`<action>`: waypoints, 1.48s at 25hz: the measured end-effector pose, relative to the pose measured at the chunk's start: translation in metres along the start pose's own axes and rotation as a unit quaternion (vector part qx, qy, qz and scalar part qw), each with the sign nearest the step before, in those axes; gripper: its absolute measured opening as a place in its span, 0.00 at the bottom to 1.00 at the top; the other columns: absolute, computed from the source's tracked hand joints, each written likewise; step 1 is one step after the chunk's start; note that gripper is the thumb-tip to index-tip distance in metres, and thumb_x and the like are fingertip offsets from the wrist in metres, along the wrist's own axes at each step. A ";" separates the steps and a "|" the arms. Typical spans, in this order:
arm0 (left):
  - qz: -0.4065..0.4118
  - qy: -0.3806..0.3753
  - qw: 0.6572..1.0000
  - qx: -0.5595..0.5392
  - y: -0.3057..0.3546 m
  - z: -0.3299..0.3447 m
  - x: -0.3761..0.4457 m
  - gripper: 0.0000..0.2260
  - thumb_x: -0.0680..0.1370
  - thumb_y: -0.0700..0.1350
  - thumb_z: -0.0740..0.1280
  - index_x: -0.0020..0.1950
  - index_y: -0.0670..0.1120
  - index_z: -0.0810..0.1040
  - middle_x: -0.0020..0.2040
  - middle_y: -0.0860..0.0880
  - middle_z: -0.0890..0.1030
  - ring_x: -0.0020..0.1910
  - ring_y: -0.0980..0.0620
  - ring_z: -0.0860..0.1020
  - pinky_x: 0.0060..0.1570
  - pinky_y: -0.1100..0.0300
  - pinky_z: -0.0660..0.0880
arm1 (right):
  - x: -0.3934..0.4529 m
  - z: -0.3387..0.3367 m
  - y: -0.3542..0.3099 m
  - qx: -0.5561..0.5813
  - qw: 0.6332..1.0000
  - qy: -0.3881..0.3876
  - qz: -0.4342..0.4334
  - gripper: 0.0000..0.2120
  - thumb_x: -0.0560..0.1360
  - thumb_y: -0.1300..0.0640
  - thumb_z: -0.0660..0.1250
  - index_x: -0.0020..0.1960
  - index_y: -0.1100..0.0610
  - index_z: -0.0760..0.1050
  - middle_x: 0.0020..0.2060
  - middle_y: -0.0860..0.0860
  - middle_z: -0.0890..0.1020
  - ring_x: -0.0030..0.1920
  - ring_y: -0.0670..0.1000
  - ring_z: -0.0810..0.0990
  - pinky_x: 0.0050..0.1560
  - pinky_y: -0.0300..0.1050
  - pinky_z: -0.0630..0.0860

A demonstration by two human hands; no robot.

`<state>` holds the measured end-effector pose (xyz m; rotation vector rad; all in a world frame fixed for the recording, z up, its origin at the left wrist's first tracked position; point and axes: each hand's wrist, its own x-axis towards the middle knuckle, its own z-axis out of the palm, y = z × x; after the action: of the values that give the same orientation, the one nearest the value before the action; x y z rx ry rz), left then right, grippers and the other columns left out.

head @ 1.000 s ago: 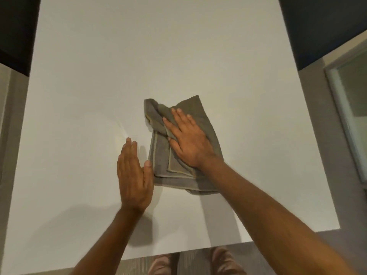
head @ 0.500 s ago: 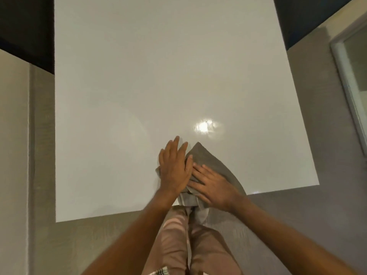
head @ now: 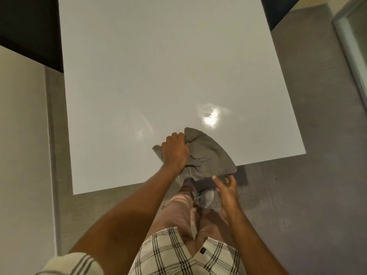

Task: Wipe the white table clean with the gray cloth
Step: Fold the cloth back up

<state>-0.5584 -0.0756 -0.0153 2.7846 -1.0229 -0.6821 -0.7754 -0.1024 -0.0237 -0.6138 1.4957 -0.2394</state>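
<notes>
The gray cloth (head: 208, 155) lies bunched at the near edge of the white table (head: 158, 66), one corner hanging over the edge. My left hand (head: 174, 151) is curled down on the cloth's left part and grips it. Just below the table edge, off the cloth, my right hand (head: 226, 191) hangs over the floor with its fingers spread and nothing in it. A bright light glare sits on the tabletop just beyond the cloth.
Gray floor (head: 297, 195) runs along the near and right sides of the table. A pale wall or panel (head: 21, 155) stands to the left, and a framed glass panel (head: 355, 46) at the far right. My legs and plaid shirt fill the bottom.
My left hand has closed on the cloth, which was pulled back to the table's near edge. My right hand has let go of the cloth and dropped below the edge.
</notes>
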 end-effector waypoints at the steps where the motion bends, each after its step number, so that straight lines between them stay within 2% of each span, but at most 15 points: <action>1: -0.016 -0.003 1.000 -0.006 0.001 0.000 -0.003 0.13 0.84 0.51 0.60 0.62 0.44 0.75 0.59 0.44 0.78 0.57 0.42 0.76 0.49 0.50 0.64 | 0.003 0.006 -0.001 0.016 0.999 -0.025 0.018 0.35 0.77 0.60 0.75 0.79 0.57 0.62 0.72 0.53 0.74 0.71 0.57 0.75 0.63 0.48 0.76; 4: -0.051 -0.017 0.997 -0.059 -0.002 0.001 -0.009 0.12 0.85 0.52 0.60 0.60 0.45 0.75 0.57 0.44 0.79 0.56 0.41 0.78 0.53 0.47 0.72 | 0.013 0.013 -0.003 0.015 0.997 -0.060 0.036 0.17 0.78 0.59 0.73 0.66 0.58 0.76 0.61 0.54 0.84 0.64 0.56 0.82 0.50 0.41 0.78; 7: -0.077 -0.039 0.989 -0.119 -0.008 0.001 -0.024 0.11 0.85 0.52 0.58 0.58 0.46 0.74 0.54 0.44 0.80 0.52 0.42 0.79 0.54 0.44 0.77 | 0.013 -0.002 -0.004 -0.008 0.997 -0.067 0.026 0.10 0.80 0.58 0.72 0.60 0.56 0.78 0.58 0.53 0.85 0.64 0.56 0.82 0.50 0.40 0.77; 11: -0.125 -0.088 0.972 -0.177 -0.013 -0.009 -0.050 0.14 0.85 0.54 0.56 0.61 0.47 0.73 0.56 0.44 0.81 0.53 0.43 0.79 0.55 0.46 0.77 | -0.007 -0.021 -0.014 -0.033 0.996 -0.085 -0.017 0.15 0.81 0.59 0.70 0.67 0.57 0.77 0.61 0.56 0.84 0.57 0.53 0.84 0.51 0.43 0.80; 14: -0.149 -0.097 0.960 -0.215 -0.015 -0.016 -0.074 0.13 0.85 0.53 0.57 0.61 0.46 0.73 0.57 0.44 0.81 0.51 0.44 0.78 0.53 0.50 0.75 | -0.028 -0.030 -0.028 -0.141 0.986 -0.050 -0.068 0.20 0.81 0.57 0.70 0.71 0.60 0.74 0.61 0.56 0.82 0.51 0.51 0.81 0.45 0.44 0.77; 18: -0.173 -0.059 0.944 -0.276 -0.029 -0.024 -0.100 0.12 0.86 0.53 0.59 0.60 0.46 0.74 0.58 0.44 0.82 0.51 0.44 0.78 0.53 0.50 0.76 | -0.050 -0.031 -0.037 -0.234 0.957 -0.051 -0.162 0.22 0.81 0.56 0.70 0.72 0.63 0.72 0.62 0.60 0.80 0.56 0.54 0.79 0.42 0.38 0.74; 21: -0.173 -0.010 0.933 -0.315 -0.046 -0.038 -0.108 0.12 0.86 0.52 0.60 0.61 0.45 0.75 0.58 0.44 0.82 0.52 0.44 0.79 0.49 0.54 0.72 | -0.064 -0.017 -0.053 -0.280 0.932 -0.066 -0.222 0.21 0.81 0.55 0.70 0.70 0.62 0.73 0.61 0.58 0.81 0.58 0.57 0.80 0.46 0.42 0.75; 24: -0.172 0.029 0.918 -0.357 -0.071 -0.060 -0.104 0.13 0.86 0.52 0.60 0.64 0.45 0.75 0.59 0.45 0.82 0.53 0.47 0.78 0.52 0.55 0.72 | -0.072 0.019 -0.076 -0.320 0.907 -0.087 -0.260 0.21 0.81 0.51 0.70 0.70 0.59 0.73 0.62 0.55 0.80 0.58 0.56 0.79 0.47 0.43 0.75; 26: -0.177 0.058 0.908 -0.374 -0.090 -0.078 -0.093 0.13 0.86 0.52 0.60 0.65 0.45 0.75 0.60 0.45 0.82 0.54 0.48 0.78 0.54 0.54 0.75 | -0.074 0.052 -0.093 -0.336 0.891 -0.108 -0.285 0.22 0.81 0.49 0.69 0.71 0.57 0.72 0.63 0.53 0.79 0.58 0.54 0.79 0.51 0.44 0.76; 31: -0.182 0.136 0.880 -0.416 -0.143 -0.141 -0.044 0.12 0.86 0.51 0.61 0.64 0.45 0.75 0.57 0.49 0.80 0.52 0.49 0.78 0.53 0.56 0.75 | -0.082 0.160 -0.134 -0.344 0.870 -0.136 -0.327 0.23 0.82 0.47 0.68 0.73 0.55 0.71 0.64 0.48 0.78 0.60 0.52 0.78 0.57 0.47 0.78; 33: -0.186 0.155 0.871 -0.428 -0.169 -0.169 -0.018 0.12 0.86 0.51 0.62 0.64 0.45 0.75 0.55 0.51 0.78 0.52 0.50 0.77 0.53 0.58 0.74 | -0.085 0.209 -0.151 -0.339 0.869 -0.134 -0.334 0.22 0.82 0.48 0.68 0.72 0.56 0.71 0.65 0.51 0.78 0.60 0.53 0.78 0.55 0.45 0.78; 37: -0.186 0.187 0.858 -0.440 -0.222 -0.218 0.041 0.11 0.85 0.50 0.63 0.62 0.45 0.76 0.54 0.50 0.80 0.53 0.47 0.80 0.55 0.53 0.78 | -0.087 0.304 -0.183 -0.325 0.868 -0.144 -0.348 0.17 0.82 0.51 0.68 0.68 0.58 0.74 0.61 0.52 0.80 0.55 0.53 0.78 0.43 0.35 0.73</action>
<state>-0.3034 0.0558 0.1118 2.1297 -0.0247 -0.4385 -0.4476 -0.1385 0.1334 -1.6648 0.9878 -0.1757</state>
